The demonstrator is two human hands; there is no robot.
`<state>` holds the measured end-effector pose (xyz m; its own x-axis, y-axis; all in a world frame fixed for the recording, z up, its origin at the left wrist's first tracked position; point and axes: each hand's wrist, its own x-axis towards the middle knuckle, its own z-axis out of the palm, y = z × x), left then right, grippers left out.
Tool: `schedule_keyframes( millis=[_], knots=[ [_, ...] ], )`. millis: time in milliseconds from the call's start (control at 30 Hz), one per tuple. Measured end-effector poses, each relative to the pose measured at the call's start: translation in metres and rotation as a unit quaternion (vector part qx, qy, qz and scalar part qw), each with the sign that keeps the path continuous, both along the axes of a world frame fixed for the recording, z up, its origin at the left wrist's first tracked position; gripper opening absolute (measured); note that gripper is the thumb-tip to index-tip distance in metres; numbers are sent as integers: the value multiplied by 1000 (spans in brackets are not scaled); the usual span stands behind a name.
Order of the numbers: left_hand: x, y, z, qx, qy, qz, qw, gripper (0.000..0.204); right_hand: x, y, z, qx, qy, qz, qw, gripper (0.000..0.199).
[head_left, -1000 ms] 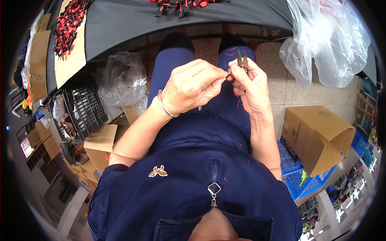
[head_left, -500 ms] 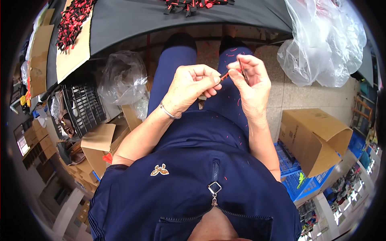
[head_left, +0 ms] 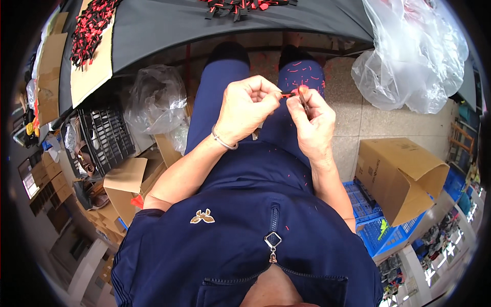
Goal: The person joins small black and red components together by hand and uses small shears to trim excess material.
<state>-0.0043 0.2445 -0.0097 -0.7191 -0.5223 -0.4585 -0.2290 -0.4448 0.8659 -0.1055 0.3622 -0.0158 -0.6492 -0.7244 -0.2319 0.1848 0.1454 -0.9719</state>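
Above my lap, my left hand [head_left: 251, 107] pinches a small black-and-red piece [head_left: 288, 95] between thumb and fingertips. My right hand [head_left: 313, 120] is closed around a small dark metal cutting tool, seemingly thread snips [head_left: 305, 102], held against the piece's red end. The fingers partly hide the snips' blades. Many short red thread bits [head_left: 302, 77] lie on my right trouser leg. On the black-covered table ahead sits a loose pile of similar black-and-red pieces [head_left: 240, 7]. A bigger heap [head_left: 93, 31] rests on a cardboard sheet [head_left: 97, 79] at the far left.
A clear plastic bag [head_left: 409, 61] hangs at the table's right. An open cardboard box [head_left: 394, 174] stands on a blue crate [head_left: 381, 235] to my right. To the left are a black crate [head_left: 107, 135], another clear bag [head_left: 158, 97] and an open carton [head_left: 125, 181].
My right hand has moved down and left, closer to the left hand, and the snips have tilted. The left hand has barely shifted. More thread bits show on my right knee.
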Motion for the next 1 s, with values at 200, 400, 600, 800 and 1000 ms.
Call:
schedule_keyframes(
  millis=[200,400,600,800,1000],
  knots=[
    [0,-23,-29,-43,-49,71,995,10,5,15,17,-73,-53,131,987,7],
    [-4,-15,-8,53,-28,69,996,10,-10,14,4,7,87,5,996,14],
    [-5,-12,-2,111,1,52,992,11,-18,-5,14,16,201,-71,977,28],
    [-5,-9,0,152,21,39,987,13,-25,-1,-6,15,320,-27,947,24],
    [-6,-12,-3,122,21,21,992,15,-30,-1,-7,28,347,-2,937,22]
  ],
)
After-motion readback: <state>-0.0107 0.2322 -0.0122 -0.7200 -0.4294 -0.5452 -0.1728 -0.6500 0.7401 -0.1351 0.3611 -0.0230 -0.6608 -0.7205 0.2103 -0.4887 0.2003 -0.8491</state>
